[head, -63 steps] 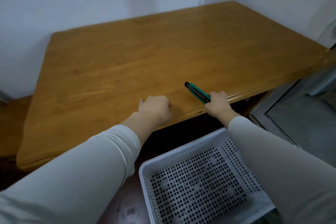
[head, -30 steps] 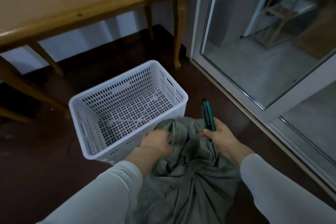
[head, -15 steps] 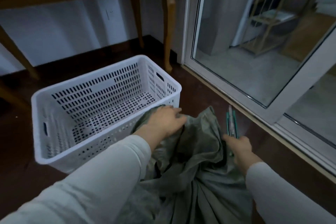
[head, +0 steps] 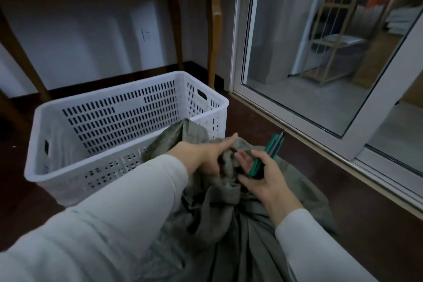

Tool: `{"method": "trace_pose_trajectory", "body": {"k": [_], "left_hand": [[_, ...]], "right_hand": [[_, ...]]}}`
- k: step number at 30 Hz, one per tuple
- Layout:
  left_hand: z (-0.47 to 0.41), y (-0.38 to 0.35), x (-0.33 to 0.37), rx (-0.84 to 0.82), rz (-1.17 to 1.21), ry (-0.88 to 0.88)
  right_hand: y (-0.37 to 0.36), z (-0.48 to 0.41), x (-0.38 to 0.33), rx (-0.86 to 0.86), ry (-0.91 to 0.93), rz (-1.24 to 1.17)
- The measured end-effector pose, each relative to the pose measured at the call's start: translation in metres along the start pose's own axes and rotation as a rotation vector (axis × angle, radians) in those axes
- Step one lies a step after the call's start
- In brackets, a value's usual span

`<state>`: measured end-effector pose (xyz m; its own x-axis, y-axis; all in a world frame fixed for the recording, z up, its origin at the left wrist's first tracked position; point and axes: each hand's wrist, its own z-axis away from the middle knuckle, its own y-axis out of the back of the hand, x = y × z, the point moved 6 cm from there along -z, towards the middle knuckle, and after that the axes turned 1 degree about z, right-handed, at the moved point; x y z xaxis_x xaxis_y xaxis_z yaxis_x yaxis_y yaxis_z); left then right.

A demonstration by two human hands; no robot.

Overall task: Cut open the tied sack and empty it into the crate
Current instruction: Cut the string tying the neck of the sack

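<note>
- Sack (head: 231,220) sits on the floor right in front of the person. It is slumped, with its gathered neck (head: 229,163) uppermost.
- Crate (head: 68,178) is beyond and to the left of the sack and holds nothing I can see. Loose sack cloth overlaps the crate's near right corner in view; I can't tell if they touch.
- Left hand (head: 203,155) grips the bunched neck from the left, fingers buried in the folds, thumb lying out along the top.
- Right hand (head: 265,181) is on the right of the neck, palm turned in, with the knife (head: 273,147) held across it. Its front fingers (head: 242,159) are loosely spread and reach to the cloth.
- Key relation: the neck lies between the two hands. The left hand is on it; the right is just beside it.
- Knife's long axis runs up and away to the right, tip pointing off from the neck and from the left hand. Judgement: it has to swing round towards the neck before any cut.
- Can't tell if the blade is out.
- The tie itself is hidden in the folds.
- Judgement: the dump goes forward and left, over the crate's near rim.
- Writing: nothing readable. No brand shows on the knife, crate or sack, and the wall socket (head: 145,34) is blank.
</note>
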<state>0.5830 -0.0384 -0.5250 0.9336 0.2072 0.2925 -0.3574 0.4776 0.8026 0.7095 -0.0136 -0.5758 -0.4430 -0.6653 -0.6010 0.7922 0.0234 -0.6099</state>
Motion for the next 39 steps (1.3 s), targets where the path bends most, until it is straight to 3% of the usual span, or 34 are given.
{"method": "trace_pose_trajectory", "body": {"k": [5, 9, 11, 13, 14, 15, 17, 18, 20, 23, 28, 30, 33, 35, 39], "left_hand": [[0.018, -0.017, -0.012, -0.074, -0.275, 0.035], [0.032, -0.017, -0.024, -0.164, -0.448, 0.187], [0.042, -0.019, -0.029, -0.313, -0.299, 0.311], [0.054, -0.016, -0.022, -0.365, 0.046, 0.407], [0.055, -0.002, -0.015, -0.248, 0.072, 0.386], [0.055, 0.019, -0.008, -0.007, -0.057, 0.325], [0.063, 0.05, 0.029, 0.597, -0.386, 0.03], [0.07, 0.047, 0.048, 0.712, -0.368, -0.151], [0.058, 0.019, 0.054, 0.561, -0.208, -0.28], [0.028, -0.026, 0.012, 0.209, -0.041, -0.017], [0.006, -0.07, -0.032, -0.004, -0.297, 0.257], [0.003, -0.081, -0.033, 0.041, -0.473, 0.282], [-0.003, -0.084, -0.023, 0.243, -0.659, 0.132], [-0.005, -0.087, -0.025, 0.277, -0.568, 0.067], [0.005, -0.069, -0.039, 0.433, -0.279, 0.128]], "right_hand": [[0.009, -0.012, -0.001, 0.191, 0.166, 0.455], [0.014, -0.003, 0.001, 0.376, 0.268, 0.782], [0.009, -0.002, 0.015, 0.293, 0.149, 0.63], [-0.003, -0.002, 0.026, 0.18, 0.033, 0.441], [-0.01, -0.004, 0.028, 0.13, -0.004, 0.379], [-0.017, -0.005, 0.03, 0.082, -0.04, 0.337], [-0.03, -0.005, 0.033, -0.02, -0.086, 0.242], [-0.035, -0.005, 0.033, -0.057, -0.092, 0.2], [-0.037, -0.009, 0.029, -0.088, -0.057, 0.187], [-0.025, -0.013, 0.033, -0.089, -0.111, 0.228], [0.006, -0.021, 0.031, -0.003, -0.161, 0.418], [0.014, -0.024, 0.032, 0.005, -0.165, 0.421], [0.026, -0.027, 0.038, 0.025, -0.142, 0.489], [0.029, -0.029, 0.038, 0.045, -0.098, 0.509], [0.023, -0.031, 0.023, 0.065, 0.125, 0.476]]}}
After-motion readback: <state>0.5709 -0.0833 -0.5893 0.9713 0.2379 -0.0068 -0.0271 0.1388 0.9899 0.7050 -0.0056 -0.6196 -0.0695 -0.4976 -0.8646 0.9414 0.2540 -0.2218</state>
